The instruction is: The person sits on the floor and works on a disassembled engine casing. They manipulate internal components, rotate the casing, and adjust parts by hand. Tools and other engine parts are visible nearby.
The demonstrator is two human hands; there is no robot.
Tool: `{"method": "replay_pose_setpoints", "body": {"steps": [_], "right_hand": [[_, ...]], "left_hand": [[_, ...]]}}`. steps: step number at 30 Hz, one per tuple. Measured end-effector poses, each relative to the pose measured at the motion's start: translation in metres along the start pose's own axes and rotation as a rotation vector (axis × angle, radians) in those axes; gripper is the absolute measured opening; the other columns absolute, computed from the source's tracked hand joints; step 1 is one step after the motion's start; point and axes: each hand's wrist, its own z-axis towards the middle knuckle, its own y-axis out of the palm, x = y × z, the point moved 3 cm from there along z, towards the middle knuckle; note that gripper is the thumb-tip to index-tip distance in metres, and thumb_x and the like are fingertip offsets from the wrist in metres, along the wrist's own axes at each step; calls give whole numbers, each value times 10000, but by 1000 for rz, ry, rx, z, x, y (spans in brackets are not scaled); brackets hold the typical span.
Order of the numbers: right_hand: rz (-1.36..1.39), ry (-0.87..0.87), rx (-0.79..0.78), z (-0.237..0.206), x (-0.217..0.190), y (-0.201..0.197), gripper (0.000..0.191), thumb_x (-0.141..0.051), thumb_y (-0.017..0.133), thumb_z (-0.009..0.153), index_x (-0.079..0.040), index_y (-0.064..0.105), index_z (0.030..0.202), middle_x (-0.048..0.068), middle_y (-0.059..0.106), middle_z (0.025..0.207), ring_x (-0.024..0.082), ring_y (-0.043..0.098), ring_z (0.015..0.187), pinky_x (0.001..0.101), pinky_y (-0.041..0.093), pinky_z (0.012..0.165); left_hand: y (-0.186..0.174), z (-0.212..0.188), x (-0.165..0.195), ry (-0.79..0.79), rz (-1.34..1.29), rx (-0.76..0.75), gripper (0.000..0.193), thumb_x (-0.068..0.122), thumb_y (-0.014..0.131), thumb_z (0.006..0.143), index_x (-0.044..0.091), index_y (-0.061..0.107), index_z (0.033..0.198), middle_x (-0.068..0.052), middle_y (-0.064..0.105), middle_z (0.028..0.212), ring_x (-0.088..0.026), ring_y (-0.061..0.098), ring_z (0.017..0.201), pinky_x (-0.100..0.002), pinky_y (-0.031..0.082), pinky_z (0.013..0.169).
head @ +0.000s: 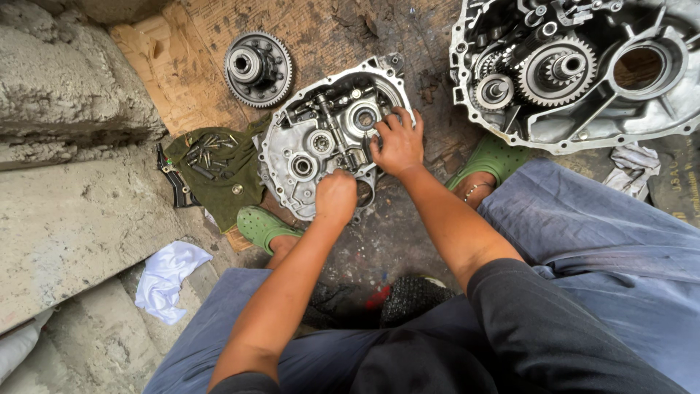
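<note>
Housing: gearbox cover (328,135) lies flat on ground.
Left hand (336,195): fisted at cover's 6 o'clock edge; contents cannot be told.
Right hand (398,143): fingers spread, pressing cover's 3 o'clock side.

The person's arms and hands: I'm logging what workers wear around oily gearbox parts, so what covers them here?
Both hands, left hand and right hand, are bare: no gloves, and no rings or watch that I can see. The forearms are uncovered too. Dark charcoal sleeves end near the elbows, the right one showing most clearly; the left sleeve barely enters the bottom edge.
</note>
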Motion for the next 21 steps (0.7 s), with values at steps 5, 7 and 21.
{"method": "replay_pose_setpoints", "body": {"steps": [5,7,21], "right_hand": [[11,-7,12,-1,0,1,222,-274,687,864,-129,731,1026,95,653,1122,344,483,1305,623,278,1141],[-9,-2,9,-1,0,1,230,-280,685,852,-127,730,1018,102,652,1117,348,485,1297,624,278,1134],[8,-2,3,-1,4,11,213,-291,685,897,-158,725,1059,60,655,1156,322,470,1327,609,267,1149]], "left_hand": [[6,29,19,-17,34,-265,155,104,668,829,95,815,877,-125,773,887,-294,765,847,-402,600,703],[5,37,27,-16,84,-350,165,124,667,850,103,812,926,-114,780,941,-289,765,881,-409,604,678],[-29,103,52,-287,37,-671,472,186,587,976,162,503,1440,-102,710,1183,-316,741,977,-486,616,645]]}}
